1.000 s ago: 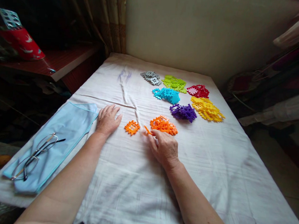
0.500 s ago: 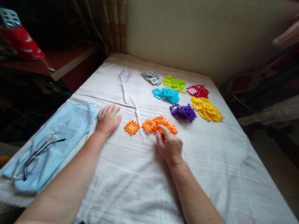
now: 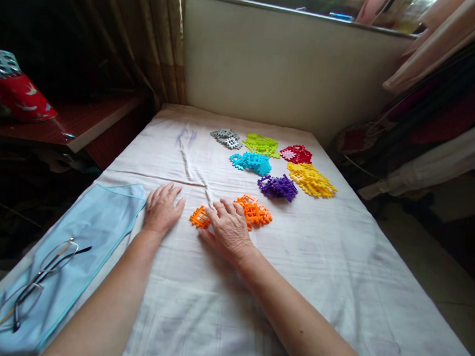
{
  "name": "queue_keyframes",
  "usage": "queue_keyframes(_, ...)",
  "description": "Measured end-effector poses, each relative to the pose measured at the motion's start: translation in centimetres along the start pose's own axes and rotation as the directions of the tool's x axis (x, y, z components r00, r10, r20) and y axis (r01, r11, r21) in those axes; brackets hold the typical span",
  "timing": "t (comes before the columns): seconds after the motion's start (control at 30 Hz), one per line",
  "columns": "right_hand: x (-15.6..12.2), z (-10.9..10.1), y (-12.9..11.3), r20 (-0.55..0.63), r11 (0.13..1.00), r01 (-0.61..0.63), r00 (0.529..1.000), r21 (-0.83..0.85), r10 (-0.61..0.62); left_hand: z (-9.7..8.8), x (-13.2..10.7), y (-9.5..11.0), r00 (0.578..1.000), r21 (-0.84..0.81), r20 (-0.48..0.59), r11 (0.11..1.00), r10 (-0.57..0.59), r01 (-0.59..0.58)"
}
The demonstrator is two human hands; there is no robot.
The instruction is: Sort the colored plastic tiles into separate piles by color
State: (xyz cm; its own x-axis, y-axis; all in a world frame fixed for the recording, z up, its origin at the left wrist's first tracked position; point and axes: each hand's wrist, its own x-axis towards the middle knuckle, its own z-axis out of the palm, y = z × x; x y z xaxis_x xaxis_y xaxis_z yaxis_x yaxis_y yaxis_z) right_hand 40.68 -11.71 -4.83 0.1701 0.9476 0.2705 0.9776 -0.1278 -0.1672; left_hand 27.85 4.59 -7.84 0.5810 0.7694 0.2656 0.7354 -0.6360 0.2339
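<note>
My left hand (image 3: 164, 209) lies flat on the cloth-covered table, fingers slightly spread, holding nothing, beside the corner of a light blue cloth (image 3: 104, 227). To its right is an orange square lattice piece (image 3: 199, 217) with toothed edges. My right hand (image 3: 229, 227) is over the right side of that piece, its fingers apart and its thumb at the near edge. Part of the piece is hidden by the fingers. Just behind and right of this hand lies a pile of orange interlocking pieces (image 3: 259, 213), partly covered by it.
Farther back lie piles of purple (image 3: 278, 187), light blue (image 3: 252, 162), yellow (image 3: 314, 182), grey (image 3: 226, 138), green (image 3: 262, 144) and red pieces (image 3: 296, 154). Eyeglasses (image 3: 41, 283) rest on the cloth at left. A red container (image 3: 26, 98) stands on a side desk (image 3: 97, 116).
My right hand has moved left from the orange pile to the single orange piece, its fingers now apart. My left hand stays in place. The camera has tilted up, showing a ledge.
</note>
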Motion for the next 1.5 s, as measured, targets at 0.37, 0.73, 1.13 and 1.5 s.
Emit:
queue_keyframes(0.37,0.3,-0.2,0.3,-0.078,0.998,-0.036,0.996,0.059,0.04,0.1,0.1,0.0,1.0,0.023,-0.011,1.0,0.001,-0.001)
queue_keyframes(0.73,-4.2,-1.3,6.9,-0.398,0.954,-0.301,0.877,-0.02,0.268,0.0,0.0,0.0,1.0,0.039,-0.019,0.999,0.006,-0.005)
queue_keyframes(1.13,-5.1,2.1,9.4,-0.381,0.763,-0.423,0.684,0.489,0.623,0.0,0.1,-0.1,1.0,0.03,-0.014,1.0,0.008,-0.008)
queue_keyframes(1.5,-3.7,3.9,9.6,-0.36,0.701,-0.463,0.626,0.542,0.692,0.1,-0.5,0.4,0.998,0.132,0.061,0.991,-0.022,0.013)
